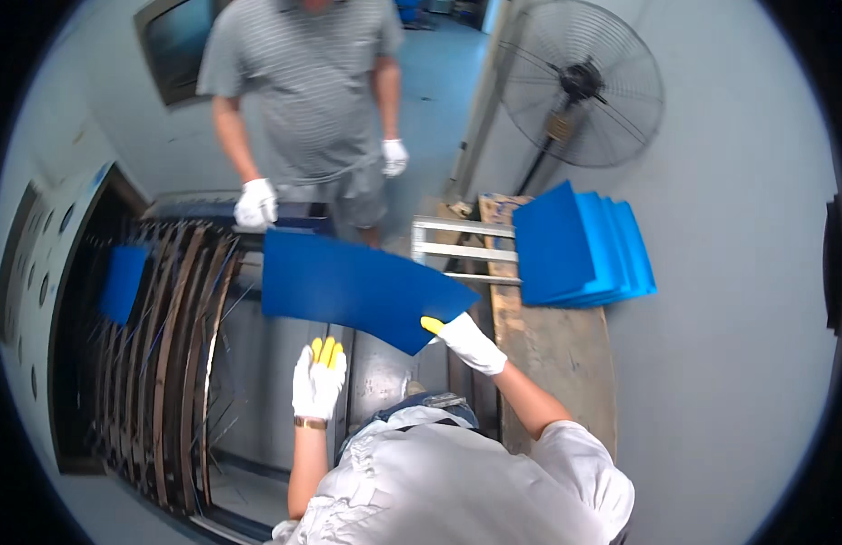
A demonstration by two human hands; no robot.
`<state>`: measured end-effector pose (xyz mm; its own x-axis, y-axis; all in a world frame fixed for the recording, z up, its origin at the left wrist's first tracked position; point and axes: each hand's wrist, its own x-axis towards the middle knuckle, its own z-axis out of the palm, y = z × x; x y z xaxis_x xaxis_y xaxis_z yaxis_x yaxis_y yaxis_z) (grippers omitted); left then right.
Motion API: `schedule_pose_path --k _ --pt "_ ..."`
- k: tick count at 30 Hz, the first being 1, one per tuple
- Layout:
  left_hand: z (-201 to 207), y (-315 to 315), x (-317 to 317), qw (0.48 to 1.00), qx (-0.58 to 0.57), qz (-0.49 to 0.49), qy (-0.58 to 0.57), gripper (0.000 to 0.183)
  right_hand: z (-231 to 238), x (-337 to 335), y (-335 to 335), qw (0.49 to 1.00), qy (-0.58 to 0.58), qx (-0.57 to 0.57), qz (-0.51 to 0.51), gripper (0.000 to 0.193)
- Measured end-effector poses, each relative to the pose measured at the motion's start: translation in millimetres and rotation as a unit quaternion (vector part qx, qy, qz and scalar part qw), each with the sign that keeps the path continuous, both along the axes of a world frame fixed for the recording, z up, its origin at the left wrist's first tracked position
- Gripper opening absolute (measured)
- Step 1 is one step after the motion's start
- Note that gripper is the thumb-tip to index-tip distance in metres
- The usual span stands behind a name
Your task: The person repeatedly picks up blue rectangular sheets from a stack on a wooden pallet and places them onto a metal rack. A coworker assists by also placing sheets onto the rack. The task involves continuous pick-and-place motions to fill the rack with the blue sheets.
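A blue rectangular sheet (348,283) spans the middle of the view, sagging slightly toward its right end. My right hand (473,343), in a white glove with yellow fingertips, pinches the sheet's near right corner. At the sheet's far left corner is a co-worker's white-gloved hand (256,205), which seems to hold it. My left hand (319,381), gloved alike, is open just short of the sheet's near edge, fingers stretched out and nothing in it.
A rack of dark bars (166,363) fills the left, with another blue piece (124,284) in it. Fanned blue sheets (580,247) lie on a worn bench (566,363) at right, beside a pale metal frame (466,241). The co-worker (316,100) stands opposite; a fan (582,84) stands behind the bench.
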<state>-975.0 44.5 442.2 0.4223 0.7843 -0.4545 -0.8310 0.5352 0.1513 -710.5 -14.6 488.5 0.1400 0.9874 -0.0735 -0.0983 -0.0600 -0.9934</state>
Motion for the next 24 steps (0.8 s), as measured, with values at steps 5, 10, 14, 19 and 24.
schedule_pose_path --k 5,10,14,19,24 --pt "-76.1 -34.5 21.2 0.992 -0.074 -0.082 0.058 0.025 -43.7 66.0 -13.9 0.976 0.098 0.042 -0.191 0.034" --pt "-114.6 -55.7 24.7 0.986 -0.095 -0.059 0.120 0.029 -65.1 155.4 -17.3 0.900 0.122 0.019 -0.419 0.016" --pt "-118.5 -51.8 32.0 0.981 -0.118 -0.041 0.147 0.023 -89.2 225.2 -25.3 0.842 0.067 0.024 -0.535 0.015" --pt "-126.8 -49.4 31.6 0.973 -0.143 -0.056 0.170 0.016 -91.6 245.4 -24.4 0.851 0.026 -0.028 -0.523 0.016" --pt "-128.7 -51.4 32.0 0.970 -0.138 -0.065 0.190 0.015 -95.6 244.1 -22.9 0.853 0.017 -0.032 -0.520 0.015"
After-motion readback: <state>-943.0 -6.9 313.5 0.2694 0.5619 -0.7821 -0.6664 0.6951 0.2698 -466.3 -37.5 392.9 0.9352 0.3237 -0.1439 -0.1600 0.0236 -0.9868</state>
